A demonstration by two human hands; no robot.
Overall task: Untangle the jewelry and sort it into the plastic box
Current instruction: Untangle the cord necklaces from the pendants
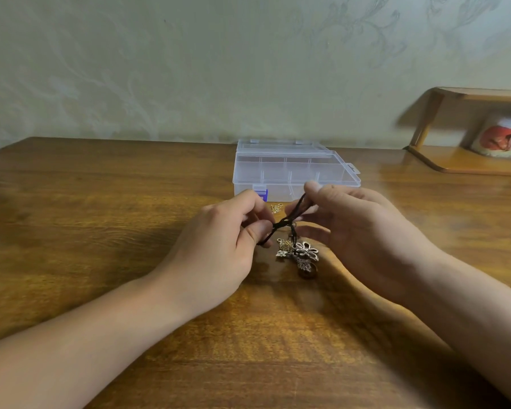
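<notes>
The cord (289, 218) is thin, black and knotted, and both hands hold it just above the bench (101, 231). The left hand (219, 246) pinches one end between thumb and curled fingers. The right hand (357, 228) pinches the other strands between thumb and forefinger, higher up. The strands cross at a knot between the two grips.

The charms (300, 255) hang from the knot and touch the bench: openwork metal pieces, one silver flower shape, smaller gold-tone filigree parts, and a dark round piece at the bottom. Fine detail is too small to tell. A gold piece (276, 208) lies apart on the bench, between the hands and the box.

The box (292, 169) is clear, rectangular plastic with inner dividers forming compartments. It stands behind the hands, near the wall (189, 69). A blue latch (260, 193) sits on its front edge, partly hidden by the left hand. No writing can be read.

The bench is brown wood with a visible grain and a glossy finish. At the right, a wooden shelf (469, 128) holds a white cup (502, 138) with an orange-red print, blurred. The wall is pale with a faint floral relief.
</notes>
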